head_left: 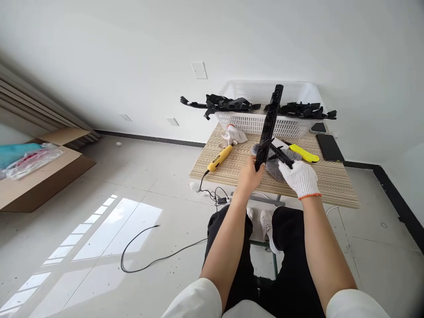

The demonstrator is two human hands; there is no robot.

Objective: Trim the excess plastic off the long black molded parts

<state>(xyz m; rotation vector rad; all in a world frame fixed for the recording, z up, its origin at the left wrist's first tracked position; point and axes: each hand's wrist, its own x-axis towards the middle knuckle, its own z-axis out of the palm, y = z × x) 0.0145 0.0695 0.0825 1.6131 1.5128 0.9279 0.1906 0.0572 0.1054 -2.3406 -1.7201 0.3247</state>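
Mid-frame, your bare left hand clamped the lower end of a long black strip; your gloved right hand gripped a smaller black part over the bench.

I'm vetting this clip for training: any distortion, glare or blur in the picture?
Head view: wide-angle bend bows the table edges and skirting; window light glares off the floor at lower left; light is soft, shadows faint; the left hand on the strip and the right hand on a black part look sharp.

No writing legible; label on the yellow screwdriver too small.
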